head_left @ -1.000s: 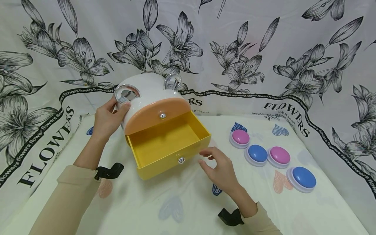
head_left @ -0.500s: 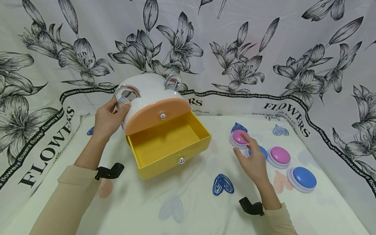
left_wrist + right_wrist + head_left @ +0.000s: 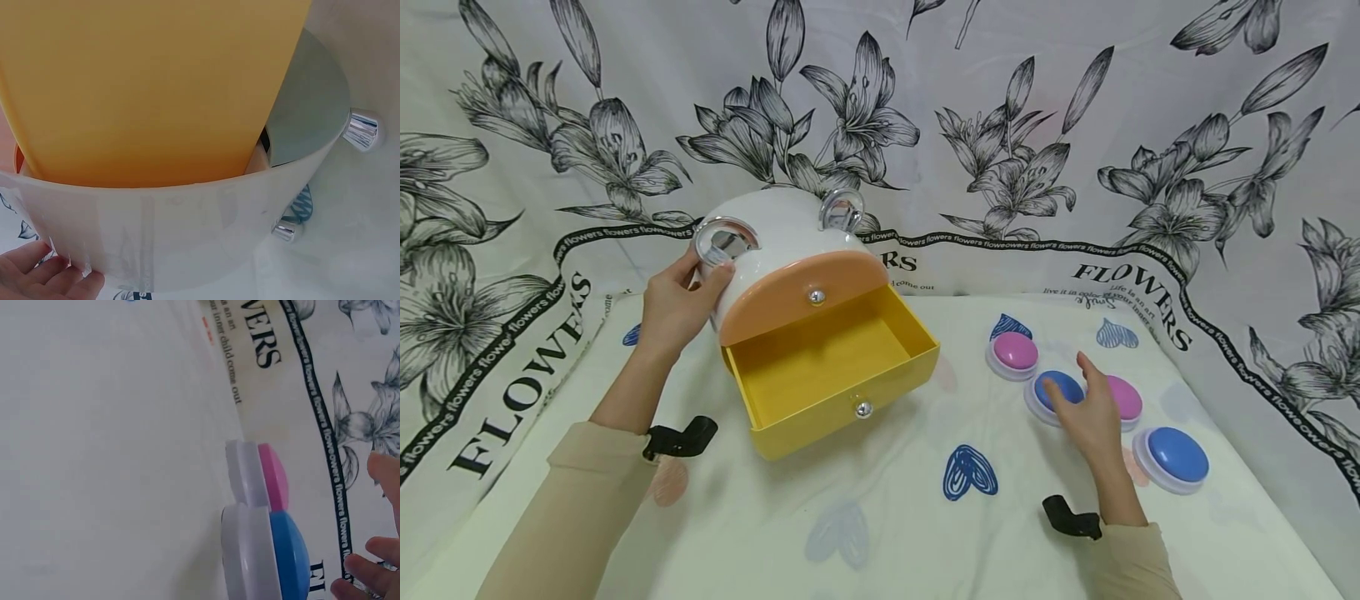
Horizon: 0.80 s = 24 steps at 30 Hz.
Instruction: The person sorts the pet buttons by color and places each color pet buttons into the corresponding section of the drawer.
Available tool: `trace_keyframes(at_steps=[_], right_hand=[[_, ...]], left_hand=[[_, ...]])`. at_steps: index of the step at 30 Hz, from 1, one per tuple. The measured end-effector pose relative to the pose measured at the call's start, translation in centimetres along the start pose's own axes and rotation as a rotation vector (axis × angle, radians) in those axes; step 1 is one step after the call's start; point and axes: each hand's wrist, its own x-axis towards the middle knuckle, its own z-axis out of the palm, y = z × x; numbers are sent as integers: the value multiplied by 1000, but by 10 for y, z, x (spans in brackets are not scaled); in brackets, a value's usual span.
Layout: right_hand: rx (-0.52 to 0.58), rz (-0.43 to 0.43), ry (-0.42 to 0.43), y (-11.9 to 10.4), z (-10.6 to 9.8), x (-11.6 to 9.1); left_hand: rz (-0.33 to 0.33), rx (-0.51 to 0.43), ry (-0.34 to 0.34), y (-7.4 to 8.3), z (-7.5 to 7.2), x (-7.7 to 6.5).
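A rounded white drawer box (image 3: 782, 218) sits at left centre with silver round feet on its upper part. My left hand (image 3: 673, 308) grips its left side beside one foot; in the left wrist view those fingers (image 3: 50, 275) lie against the white shell. The yellow drawer (image 3: 820, 427) is pulled out with nothing in it, below the orange drawer front (image 3: 775, 304). My right hand (image 3: 1093, 421) hovers with fingers spread over a blue push button (image 3: 1069, 385) and a pink push button (image 3: 1125, 397), partly hiding both. Nothing is in its grasp.
Another pink push button (image 3: 1015, 352) lies behind, and a second blue push button (image 3: 1180, 454) stands to the right. A white cloth with printed hearts (image 3: 970, 472) covers the table. Behind hangs a flower-print curtain (image 3: 1000, 167).
My right hand has moved rightward from beside the yellow drawer, past the far pink button, to above the middle buttons. My left hand and the drawer box have stayed put.
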Motion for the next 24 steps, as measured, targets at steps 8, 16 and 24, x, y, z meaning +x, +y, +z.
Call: trace_keyframes(at_steps=[8, 16, 24], right_hand=[[-121, 58, -107, 11, 2, 2], [-151, 51, -155, 22, 11, 4], [-210, -2, -127, 23, 15, 4]], left_hand=[[10, 0, 6, -1, 0, -1], [15, 1, 8, -1, 0, -2], [12, 5, 8, -1, 0, -1]])
